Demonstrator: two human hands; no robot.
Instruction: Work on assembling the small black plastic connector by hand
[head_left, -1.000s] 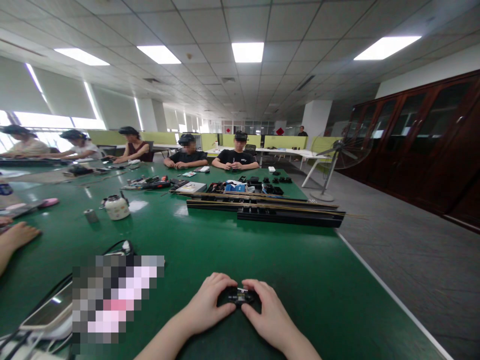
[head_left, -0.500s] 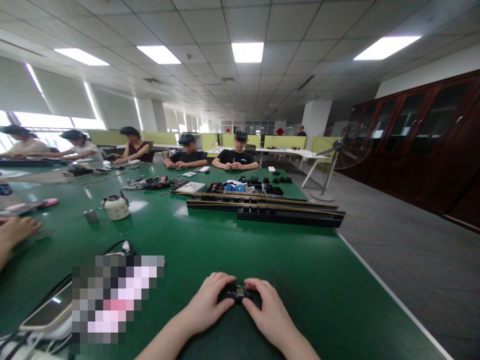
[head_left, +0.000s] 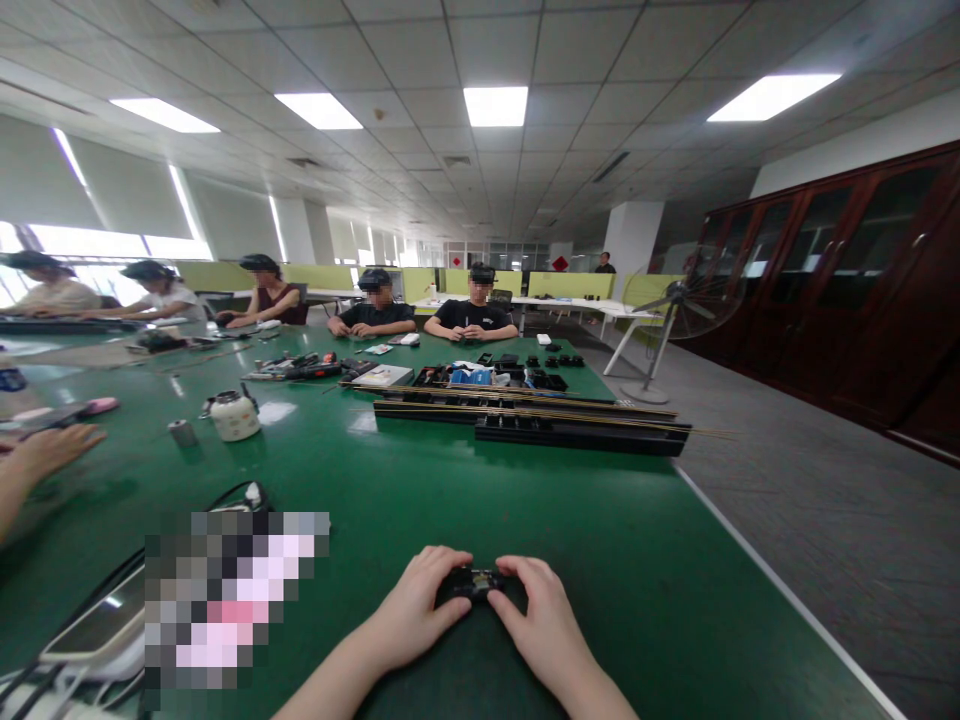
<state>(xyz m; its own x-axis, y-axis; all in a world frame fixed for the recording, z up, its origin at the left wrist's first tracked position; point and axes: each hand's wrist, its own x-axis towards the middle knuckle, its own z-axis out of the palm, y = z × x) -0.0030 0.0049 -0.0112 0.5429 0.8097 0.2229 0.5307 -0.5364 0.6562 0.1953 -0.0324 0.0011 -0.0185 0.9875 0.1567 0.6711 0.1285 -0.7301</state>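
A small black part (head_left: 478, 584) with a brass-coloured middle lies between my two hands, low on the green tabletop (head_left: 420, 500). My left hand (head_left: 424, 602) grips its left end, with the thumb in front and the fingers behind. At its right end, my right hand (head_left: 531, 608) holds it the same way between thumb and fingers. The fingertips hide both ends of the part, and its fine detail is too small to make out.
Long black rails (head_left: 585, 435) with thin brass rods lie across the table ahead. At left are a white pot (head_left: 234, 415), a metal cylinder (head_left: 181, 433), a phone (head_left: 97, 610) with cables, and another person's hand (head_left: 56, 452). Several people sit beyond.
My right hand has shifted very slightly to the right on the part. The other person's hand at the left has moved right and its fingers are stretched further out.
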